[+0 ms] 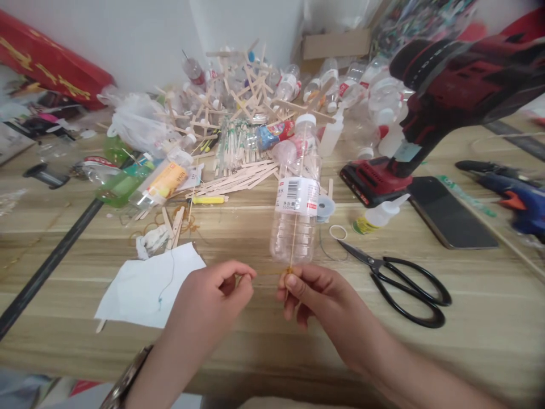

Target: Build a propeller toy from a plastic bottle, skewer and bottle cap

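My right hand [313,289] pinches a thin wooden stick [293,241] between thumb and fingers, its upper length standing in front of a clear plastic bottle [293,230]. A yellowish rubber band [290,270] is wound on the stick at those fingertips. From there a thin strand stretches left to my left hand [223,289], whose thumb and forefinger are closed on its end. The bottle stands upright with a white cap and a white label, just beyond my right hand. Black-handled scissors [400,284] lie to the right of that hand, blades partly apart.
White paper [145,287] lies at left, near a yellow-handled screwdriver [208,200]. Flat wooden sticks [242,179] and bottles crowd the back. A red cordless drill [378,176] stands at right by a phone [451,213], a small glue bottle [381,215] and a blue glue gun [515,199].
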`<state>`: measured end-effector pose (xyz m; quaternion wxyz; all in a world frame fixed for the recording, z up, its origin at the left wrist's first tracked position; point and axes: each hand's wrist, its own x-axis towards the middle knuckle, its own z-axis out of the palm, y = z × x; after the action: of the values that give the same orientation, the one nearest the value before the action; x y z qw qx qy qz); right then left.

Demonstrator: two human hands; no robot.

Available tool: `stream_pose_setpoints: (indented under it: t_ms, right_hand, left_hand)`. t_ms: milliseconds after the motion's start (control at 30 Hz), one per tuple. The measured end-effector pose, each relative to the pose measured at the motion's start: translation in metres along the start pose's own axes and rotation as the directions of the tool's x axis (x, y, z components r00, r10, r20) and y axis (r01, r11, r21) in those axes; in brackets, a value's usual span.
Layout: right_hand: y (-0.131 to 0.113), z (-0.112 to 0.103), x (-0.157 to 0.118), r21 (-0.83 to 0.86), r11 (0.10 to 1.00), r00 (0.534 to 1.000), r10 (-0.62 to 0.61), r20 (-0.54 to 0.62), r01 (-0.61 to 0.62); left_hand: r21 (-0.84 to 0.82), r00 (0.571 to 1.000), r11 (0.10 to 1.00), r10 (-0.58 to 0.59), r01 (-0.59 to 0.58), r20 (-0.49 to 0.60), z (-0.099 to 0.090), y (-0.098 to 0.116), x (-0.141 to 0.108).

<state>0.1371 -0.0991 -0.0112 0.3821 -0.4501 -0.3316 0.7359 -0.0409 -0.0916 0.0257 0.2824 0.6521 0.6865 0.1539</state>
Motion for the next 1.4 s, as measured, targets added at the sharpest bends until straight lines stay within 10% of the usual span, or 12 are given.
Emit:
stream_pose_setpoints:
  t_ms: [467, 667, 833, 967, 1100, 1233, 1400]
  right_hand:
    - [0.003, -0.006, 0.000, 0.013, 0.999, 0.999, 0.032, 0.008, -0.032]
    - [0.004, -0.009, 0.003, 0.055, 0.997, 0.998, 0.054, -0.013, -0.053]
    - [0.007, -0.008, 0.007, 0.064, 0.997, 0.999, 0.043, -0.022, -0.042]
    - [0.011, -0.005, 0.007, 0.022, 1.000, 1.000, 0.008, -0.023, -0.007]
    - [0.015, -0.006, 0.006, -0.065, 0.997, 0.999, -0.039, -0.018, 0.038]
    - [0.016, -0.007, 0.005, -0.090, 0.995, 0.999, -0.043, 0.024, 0.045]
    - [0.017, -0.003, 0.006, 0.004, 0.999, 0.999, -0.038, 0.002, 0.038]
  left_hand:
    - [0.000, 0.968, 0.974, 0.226, -0.227, 0.110, -0.011, 0.008, 0.010]
    - [0.210, 0.844, 0.822, 0.536, -0.529, 0.023, -0.009, -0.002, -0.006]
    - [0.505, 0.752, 0.678, 0.654, -0.534, -0.083, 0.003, -0.009, -0.015]
    - [0.573, 0.821, 0.705, 0.564, -0.418, -0.094, 0.014, -0.008, -0.007]
    - [0.349, 0.948, 0.882, 0.291, -0.318, 0.129, 0.009, 0.002, 0.012]
    - [-0.188, 0.858, 0.966, 0.243, -0.175, 0.453, 0.003, 0.007, 0.025]
    - [-0.586, 0.883, 0.808, 0.233, 0.057, 0.407, 0.019, 0.007, 0.022]
